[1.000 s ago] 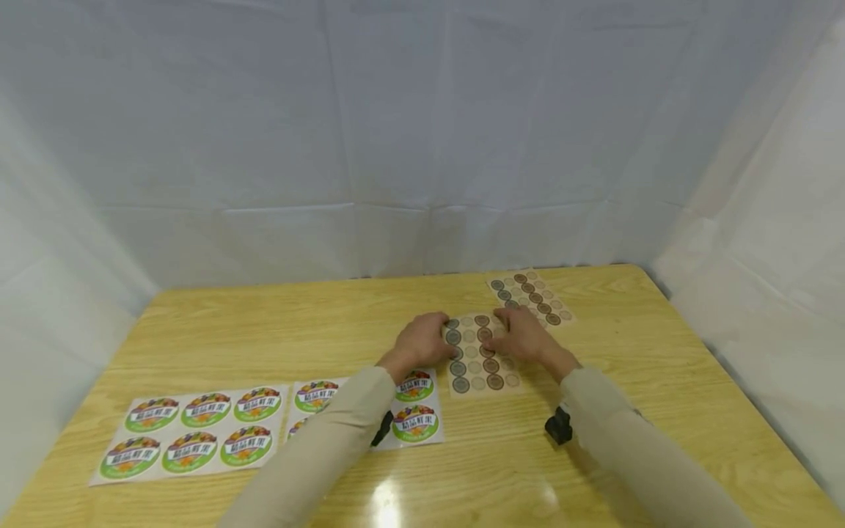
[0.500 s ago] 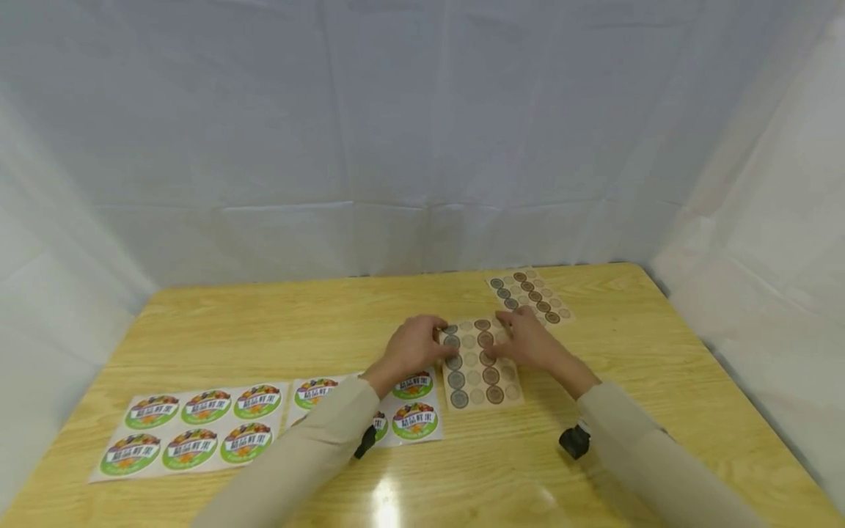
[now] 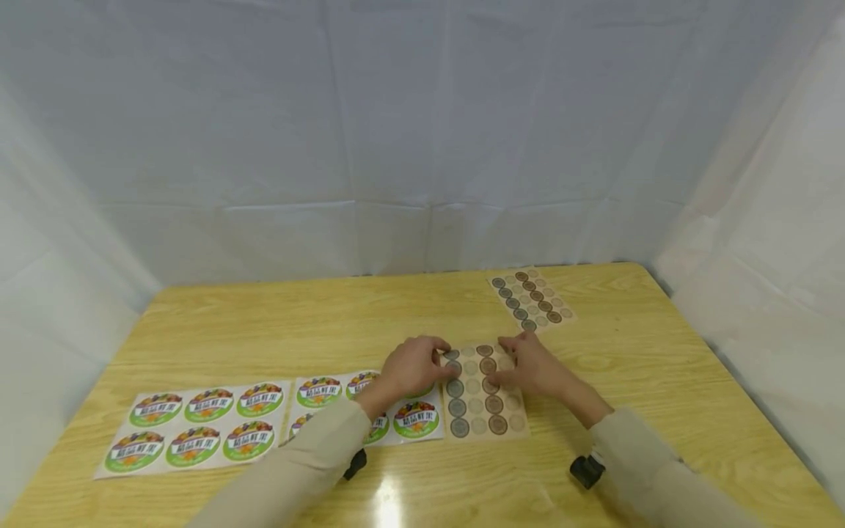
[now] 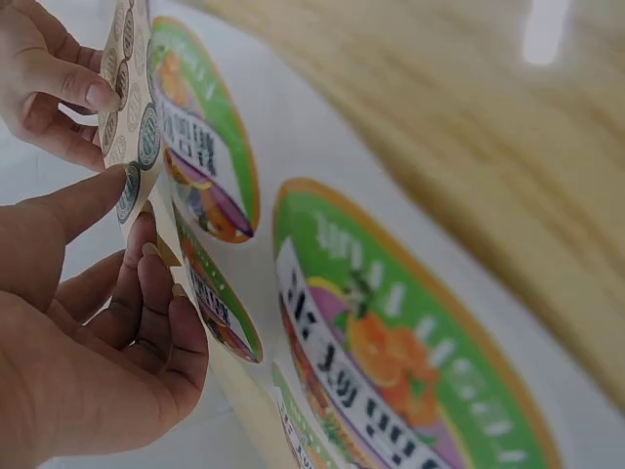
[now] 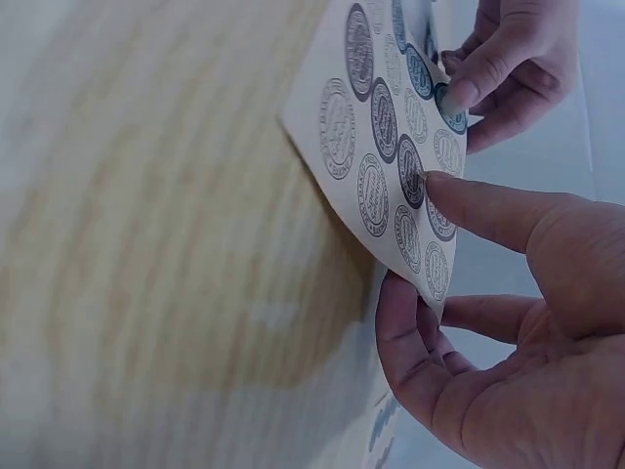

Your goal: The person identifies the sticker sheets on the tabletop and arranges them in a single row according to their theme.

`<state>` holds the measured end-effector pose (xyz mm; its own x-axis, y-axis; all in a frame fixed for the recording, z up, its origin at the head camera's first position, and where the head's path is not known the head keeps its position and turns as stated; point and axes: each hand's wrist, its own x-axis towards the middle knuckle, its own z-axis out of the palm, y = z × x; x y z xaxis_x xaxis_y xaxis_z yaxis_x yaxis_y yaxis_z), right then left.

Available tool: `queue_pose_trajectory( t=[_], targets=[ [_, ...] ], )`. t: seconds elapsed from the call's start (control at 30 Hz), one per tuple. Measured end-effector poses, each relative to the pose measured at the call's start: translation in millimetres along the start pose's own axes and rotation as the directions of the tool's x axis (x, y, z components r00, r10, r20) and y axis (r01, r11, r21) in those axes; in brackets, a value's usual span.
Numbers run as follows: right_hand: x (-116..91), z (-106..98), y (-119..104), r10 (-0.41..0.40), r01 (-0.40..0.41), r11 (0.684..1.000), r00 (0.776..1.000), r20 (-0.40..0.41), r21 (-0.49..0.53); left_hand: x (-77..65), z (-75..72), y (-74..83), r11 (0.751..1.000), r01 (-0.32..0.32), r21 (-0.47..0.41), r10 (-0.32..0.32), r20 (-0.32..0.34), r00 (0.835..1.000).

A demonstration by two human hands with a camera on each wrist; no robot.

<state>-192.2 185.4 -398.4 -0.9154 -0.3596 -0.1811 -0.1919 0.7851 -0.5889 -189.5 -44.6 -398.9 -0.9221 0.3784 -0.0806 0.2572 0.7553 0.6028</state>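
A pale sheet of small round stickers (image 3: 477,403), printed in rows of grey-blue, brown and cream circles, lies between both hands. My left hand (image 3: 411,364) pinches its far left edge, thumb on the printed face and fingers behind. On the far right edge, my right hand (image 3: 538,372) holds it the same way. The right wrist view has the sheet (image 5: 376,147) bowed, with its edge lifted off the wood near the fingers. Just left of it, a sheet of large fruit stickers (image 3: 417,419) lies flat, partly covered by the left arm.
A second fruit sticker sheet (image 3: 192,433) continues the row at left. Another sheet of small round stickers (image 3: 532,298) lies slanted near the back edge of the wooden table (image 3: 297,323). White sheeting (image 3: 396,147) hangs behind and at the sides.
Both hands have drawn the small-sticker sheet toward the person, bringing its left edge beside the fruit sheet. The slanted sheet at the back is now fully uncovered.
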Motion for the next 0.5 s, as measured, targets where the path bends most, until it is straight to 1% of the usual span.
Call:
queue_pose_trajectory(
  t=[0.2,0.33,0.5],
  targets=[
    [-3,8,4,0.018,-0.018,1.000,1.000,-0.018,-0.002,-0.7,5.0,-2.2,0.996,-0.039,0.082,0.040,-0.015,0.999],
    [-3,11,5,0.001,-0.002,1.000,1.000,-0.030,-0.013,0.4,6.1,-3.4,0.993,-0.058,0.104,0.062,-0.031,0.998],
    [-3,13,5,-0.019,0.018,1.000,0.999,-0.045,-0.021,1.4,6.2,-4.4,0.990,-0.064,0.128,0.072,-0.055,0.996]
  ],
)
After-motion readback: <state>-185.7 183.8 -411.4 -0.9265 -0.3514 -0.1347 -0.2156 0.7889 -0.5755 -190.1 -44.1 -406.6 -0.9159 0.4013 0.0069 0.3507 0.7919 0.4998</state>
